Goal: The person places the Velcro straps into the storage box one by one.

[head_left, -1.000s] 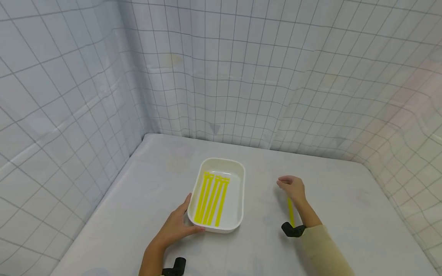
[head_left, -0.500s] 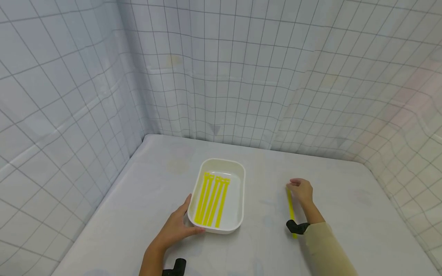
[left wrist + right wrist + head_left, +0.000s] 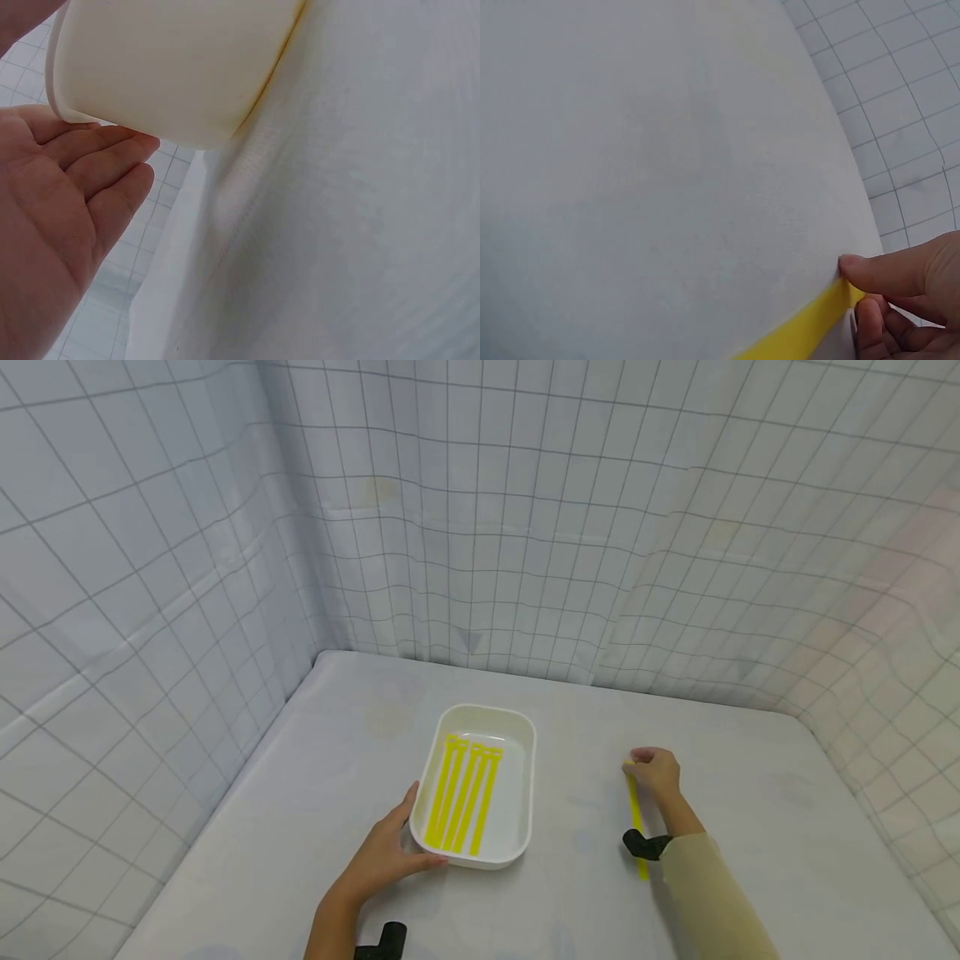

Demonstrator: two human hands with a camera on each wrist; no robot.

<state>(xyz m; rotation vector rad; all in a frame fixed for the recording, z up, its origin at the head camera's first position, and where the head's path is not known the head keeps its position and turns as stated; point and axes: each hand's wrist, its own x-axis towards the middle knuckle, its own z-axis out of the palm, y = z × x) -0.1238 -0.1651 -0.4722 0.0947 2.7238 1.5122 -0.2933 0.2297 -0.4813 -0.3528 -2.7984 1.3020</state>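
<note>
My left hand (image 3: pixel 384 853) holds the near left corner of a white rectangular tray (image 3: pixel 512 802), thumb along the near side and fingers along the left wall. In the left wrist view the fingers (image 3: pixel 105 161) lie beneath the tray's rim. Several flat yellow strips (image 3: pixel 455 802) with T-shaped far ends lie side by side in the tray's left part. To the right, my right hand (image 3: pixel 657 771) pinches the far end of another yellow strip (image 3: pixel 636 806) between thumb and finger. That strip (image 3: pixel 802 330) runs back toward me, partly hidden under the wrist camera.
A white cloth covers the table (image 3: pixel 570 893). Grid-patterned curtains (image 3: pixel 480 527) hang behind it and along both sides. Dark wrist cameras (image 3: pixel 647 845) sit on both wrists.
My right hand has moved slightly right and nearer to me and has come to pinch the strip's far end. The left hand and tray have stayed in place.
</note>
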